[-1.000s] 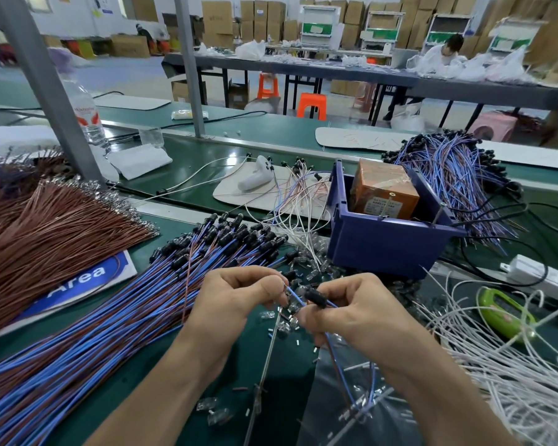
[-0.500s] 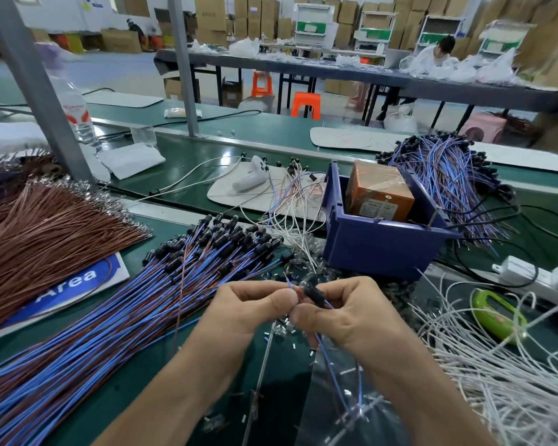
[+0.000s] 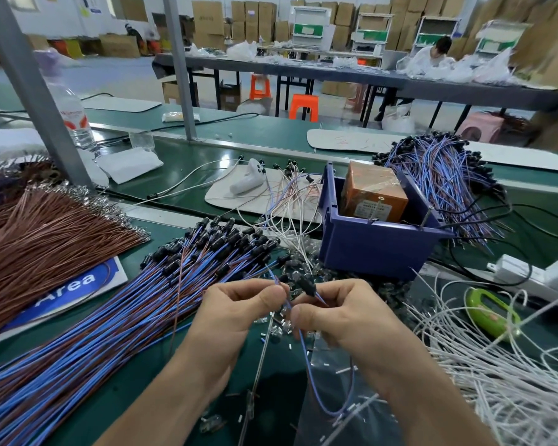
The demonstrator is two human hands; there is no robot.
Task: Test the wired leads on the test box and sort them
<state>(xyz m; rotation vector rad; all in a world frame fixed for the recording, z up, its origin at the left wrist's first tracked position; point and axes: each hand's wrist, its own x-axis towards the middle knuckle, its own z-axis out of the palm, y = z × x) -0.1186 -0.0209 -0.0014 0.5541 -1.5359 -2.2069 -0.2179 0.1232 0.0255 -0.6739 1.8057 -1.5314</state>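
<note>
A green desk point(image 3: 181, 162) carries a wide sheaf of blue and brown leads point(image 3: 110, 317) on the left. A blue bin point(image 3: 374, 249) holding an orange box point(image 3: 372, 191) stands behind the hands. The left hand point(image 3: 232, 313) and right hand point(image 3: 345, 317) meet near the bin, both pinching one blue lead point(image 3: 306, 358). Its black tip sits between them and its wire loops down below.

Head-worn camera looks forward and down, close over the green worktable point(image 3: 187, 162).

The left hand point(image 3: 239, 307) and right hand point(image 3: 345, 317) are bare and ungloved, on bare forearms point(image 3: 181, 391).
</note>
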